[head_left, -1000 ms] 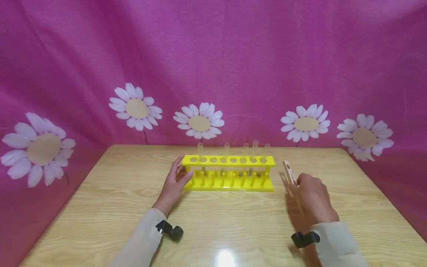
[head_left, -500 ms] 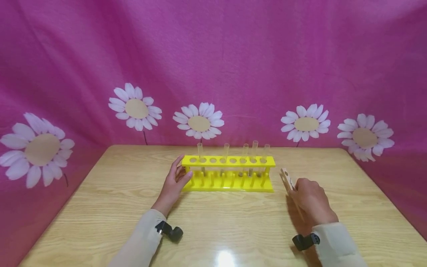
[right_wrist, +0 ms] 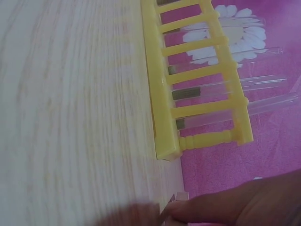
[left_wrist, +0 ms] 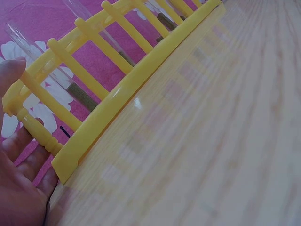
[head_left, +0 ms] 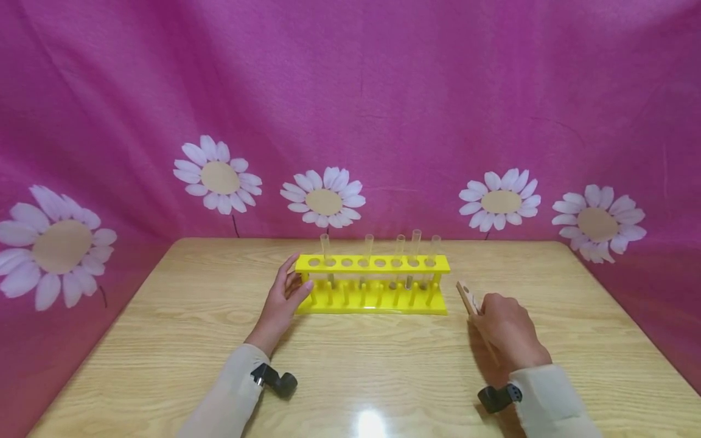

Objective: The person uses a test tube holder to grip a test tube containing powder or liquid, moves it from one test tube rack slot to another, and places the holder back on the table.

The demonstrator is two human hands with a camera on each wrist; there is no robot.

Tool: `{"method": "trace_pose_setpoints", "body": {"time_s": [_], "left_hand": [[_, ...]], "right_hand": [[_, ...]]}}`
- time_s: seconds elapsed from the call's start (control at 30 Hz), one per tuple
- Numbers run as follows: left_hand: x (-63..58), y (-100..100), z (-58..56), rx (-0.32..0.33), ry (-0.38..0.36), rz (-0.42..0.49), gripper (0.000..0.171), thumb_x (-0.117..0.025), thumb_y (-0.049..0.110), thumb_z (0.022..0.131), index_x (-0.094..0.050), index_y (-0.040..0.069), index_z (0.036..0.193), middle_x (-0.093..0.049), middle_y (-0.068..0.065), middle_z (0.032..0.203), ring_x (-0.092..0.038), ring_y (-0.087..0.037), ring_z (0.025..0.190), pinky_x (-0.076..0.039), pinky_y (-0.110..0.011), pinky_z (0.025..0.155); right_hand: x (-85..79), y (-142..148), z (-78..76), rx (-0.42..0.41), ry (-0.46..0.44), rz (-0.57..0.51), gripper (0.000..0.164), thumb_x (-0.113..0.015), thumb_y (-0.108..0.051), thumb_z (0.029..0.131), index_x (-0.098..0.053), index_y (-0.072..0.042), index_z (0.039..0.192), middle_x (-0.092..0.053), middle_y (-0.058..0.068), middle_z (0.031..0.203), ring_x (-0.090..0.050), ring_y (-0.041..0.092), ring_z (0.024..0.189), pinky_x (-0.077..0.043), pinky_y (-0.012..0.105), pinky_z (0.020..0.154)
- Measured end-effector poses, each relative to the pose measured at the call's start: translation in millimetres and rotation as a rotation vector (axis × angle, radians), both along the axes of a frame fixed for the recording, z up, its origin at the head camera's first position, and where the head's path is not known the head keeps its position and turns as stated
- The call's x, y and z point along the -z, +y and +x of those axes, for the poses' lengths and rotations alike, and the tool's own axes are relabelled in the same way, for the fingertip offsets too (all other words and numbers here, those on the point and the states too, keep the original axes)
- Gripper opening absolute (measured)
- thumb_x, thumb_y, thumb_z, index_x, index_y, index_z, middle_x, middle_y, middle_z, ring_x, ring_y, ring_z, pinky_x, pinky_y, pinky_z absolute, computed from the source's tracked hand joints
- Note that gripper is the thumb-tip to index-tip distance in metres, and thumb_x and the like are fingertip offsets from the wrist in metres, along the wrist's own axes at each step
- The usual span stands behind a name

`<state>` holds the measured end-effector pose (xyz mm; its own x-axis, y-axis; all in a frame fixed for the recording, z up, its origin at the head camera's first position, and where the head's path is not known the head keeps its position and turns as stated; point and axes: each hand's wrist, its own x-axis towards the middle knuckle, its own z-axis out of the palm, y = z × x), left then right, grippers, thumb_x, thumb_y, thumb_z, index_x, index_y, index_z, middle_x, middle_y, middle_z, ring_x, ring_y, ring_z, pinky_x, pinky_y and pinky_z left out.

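Note:
A yellow test tube rack [head_left: 372, 309] stands on the table, its front pegs facing me. Several clear glass test tubes [head_left: 369, 246] stick up out of its holes; in the right wrist view a tube [right_wrist: 188, 92] shows dark matter at its bottom. My left hand [head_left: 280, 304] grips the rack's left end, thumb in front and fingers around behind the post [left_wrist: 37, 127]. To the right of the rack, my right hand [head_left: 509, 328] holds a wooden test tube clamp [head_left: 466, 297], its tip pointing up and left towards the rack. The right fingers hide the clamp's middle.
The wood-grain table [head_left: 372, 365] reaches back to a magenta cloth [head_left: 405, 121] printed with daisies. A black wrist camera [head_left: 279, 383] sits on the left cuff and another camera [head_left: 497, 398] on the right cuff.
My right hand has come down slightly, and the clamp's tip has dropped and shifted left. The left hand keeps its grip on the rack, which stays in place.

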<state>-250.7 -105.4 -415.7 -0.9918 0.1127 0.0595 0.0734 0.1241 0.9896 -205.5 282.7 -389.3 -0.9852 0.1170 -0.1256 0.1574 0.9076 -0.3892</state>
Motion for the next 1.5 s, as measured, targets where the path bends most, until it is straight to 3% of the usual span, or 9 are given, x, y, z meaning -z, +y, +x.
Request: {"method": "trace_pose_setpoints", "body": {"time_s": [0.47,0.97,1.2,1.33,1.5], "left_hand": [[1.1,-2,-1.5,0.017,0.006,0.036,0.064,-0.059,0.022,0.098,-0.025,0.032,0.151,-0.038,-0.010,0.151,-0.036,-0.028,0.137,-0.034,-0.038,0.111],[2.8,-3,-3.7,0.021,0.005,0.011,0.065,-0.058,0.022,0.098,-0.024,0.032,0.152,-0.037,-0.009,0.151,-0.036,-0.027,0.138,-0.035,-0.037,0.110],[25.2,-6,-18.8,0.009,0.004,0.036,0.065,-0.060,0.026,0.096,-0.026,0.040,0.149,-0.037,-0.005,0.151,-0.036,-0.025,0.138,-0.034,-0.038,0.111],[29.0,-6,-20.2,-0.012,0.023,0.023,0.063,-0.062,0.029,0.095,-0.028,0.044,0.147,-0.039,-0.004,0.150,-0.037,-0.023,0.137,-0.035,-0.038,0.111],[30.4,-6,-20.1,-0.017,0.049,0.010,0.058,-0.055,0.031,0.099,-0.028,0.041,0.149,-0.037,-0.005,0.152,-0.035,-0.024,0.138,-0.031,-0.041,0.113]], "right_hand": [[2.9,-3,-2.0,0.022,-0.038,0.047,0.021,-0.067,-0.017,0.086,-0.060,0.002,0.087,-0.054,0.010,0.071,-0.049,0.025,0.063,-0.040,0.032,0.052],[1.3,0,-0.1,-0.019,0.024,0.066,0.022,-0.068,-0.021,0.085,-0.059,-0.002,0.077,-0.053,0.008,0.069,-0.047,0.024,0.061,-0.038,0.033,0.049],[0.7,0,0.4,-0.024,0.022,0.047,0.022,-0.068,-0.020,0.085,-0.059,-0.001,0.078,-0.053,0.008,0.068,-0.048,0.023,0.060,-0.038,0.031,0.049],[0.3,0,0.4,-0.025,0.017,0.042,0.021,-0.067,-0.019,0.085,-0.059,0.000,0.079,-0.053,0.008,0.069,-0.049,0.023,0.060,-0.039,0.030,0.048],[-1.2,-1,1.8,-0.017,0.005,0.044,0.024,-0.066,-0.023,0.087,-0.058,-0.001,0.078,-0.052,0.008,0.067,-0.048,0.022,0.059,-0.038,0.030,0.048]]}}
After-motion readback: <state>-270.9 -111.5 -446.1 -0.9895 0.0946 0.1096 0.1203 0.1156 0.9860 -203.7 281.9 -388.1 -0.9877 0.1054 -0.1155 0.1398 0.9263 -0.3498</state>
